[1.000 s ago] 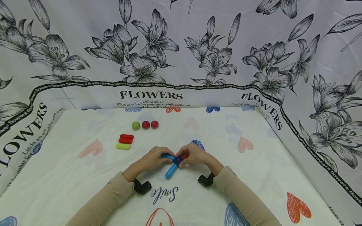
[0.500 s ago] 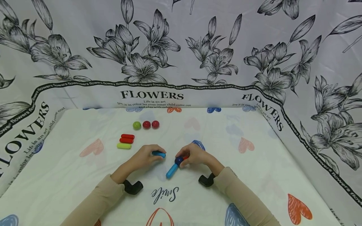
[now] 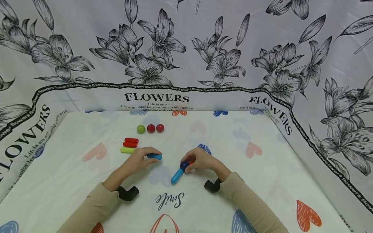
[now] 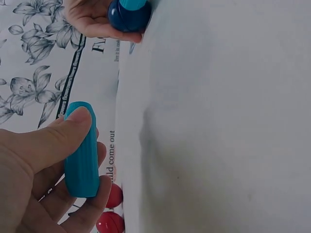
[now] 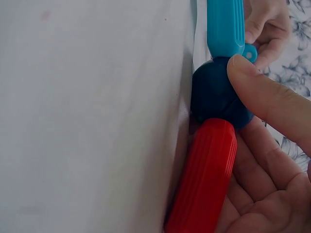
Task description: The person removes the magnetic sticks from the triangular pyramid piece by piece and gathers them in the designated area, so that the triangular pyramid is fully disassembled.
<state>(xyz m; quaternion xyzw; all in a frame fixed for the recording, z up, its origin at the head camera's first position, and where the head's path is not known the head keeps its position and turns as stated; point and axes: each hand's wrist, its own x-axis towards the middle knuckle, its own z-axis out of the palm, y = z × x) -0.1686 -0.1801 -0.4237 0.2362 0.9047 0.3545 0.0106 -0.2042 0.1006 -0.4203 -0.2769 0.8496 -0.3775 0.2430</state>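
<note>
My left hand [image 3: 140, 159] pinches a loose light-blue toy rod [image 4: 81, 155] between thumb and fingers, seen upright in the left wrist view. My right hand [image 3: 200, 160] grips a dark-blue ball [image 5: 218, 94] with the thumb on one side and fingers behind. Joined to that ball are a second light-blue rod [image 3: 176, 176], slanting toward the front, and a red rod [image 5: 204, 179], partly hidden by the hand in the head view. A gap of table lies between the two hands.
Beyond the left hand lie two red rods [image 3: 130, 142] and a yellow-green rod [image 3: 127, 150]. Farther back, a green ball [image 3: 141, 129] and two red balls [image 3: 151, 128] sit in a row. A flower-printed cloth [image 3: 163, 64] rises behind the table.
My left hand has pulled one light-blue rod away from the dark-blue ball and carried it leftward. My right hand has stayed in place, holding the ball with the other rods.
</note>
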